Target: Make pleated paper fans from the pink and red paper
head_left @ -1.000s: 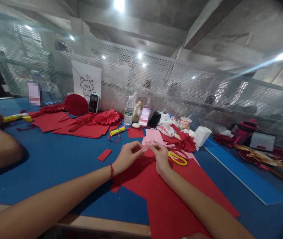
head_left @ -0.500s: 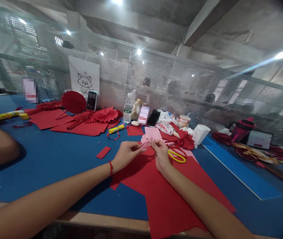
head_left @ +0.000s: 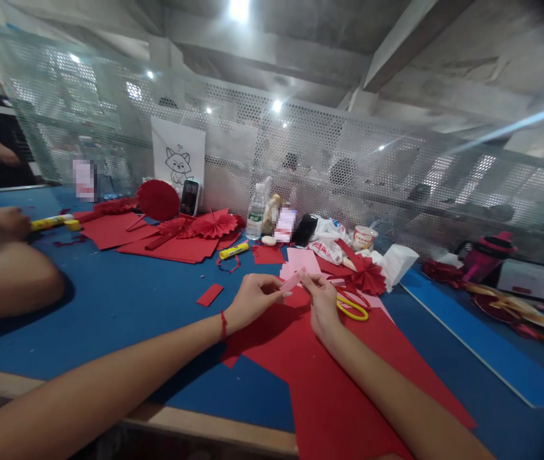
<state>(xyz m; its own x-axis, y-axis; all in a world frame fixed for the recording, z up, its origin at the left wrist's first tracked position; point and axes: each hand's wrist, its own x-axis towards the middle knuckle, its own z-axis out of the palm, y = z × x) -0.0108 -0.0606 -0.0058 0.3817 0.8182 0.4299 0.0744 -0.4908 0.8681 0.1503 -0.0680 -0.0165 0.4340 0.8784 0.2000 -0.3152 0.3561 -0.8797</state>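
Observation:
Between both hands is a small strip of pink paper (head_left: pixel 293 282), held above red sheets. My left hand (head_left: pixel 255 298), with a red cord at the wrist, pinches the strip's left end. The other end is pinched in the fingers of my right hand (head_left: pixel 320 300). Red paper (head_left: pixel 343 370) lies under my hands and forearms. Just right of my right hand are scissors with yellow and red handles (head_left: pixel 355 310). Pink sheets (head_left: pixel 302 259) lie behind the fingers. A small red paper rectangle (head_left: pixel 210 295) rests left of my left hand.
Behind are a yellow glue stick (head_left: pixel 234 250), a water bottle (head_left: pixel 255 214), red paper fans (head_left: pixel 213 223) and a white plastic bag (head_left: pixel 324 241). A blue board (head_left: pixel 483 338) lies at right. Another person's arm (head_left: pixel 13 281) rests on the table at left.
The whole view has shifted, so things sit a little further right. Both hands still pinch the pink strip, of which slightly more shows. The other person's hand at left is more visible.

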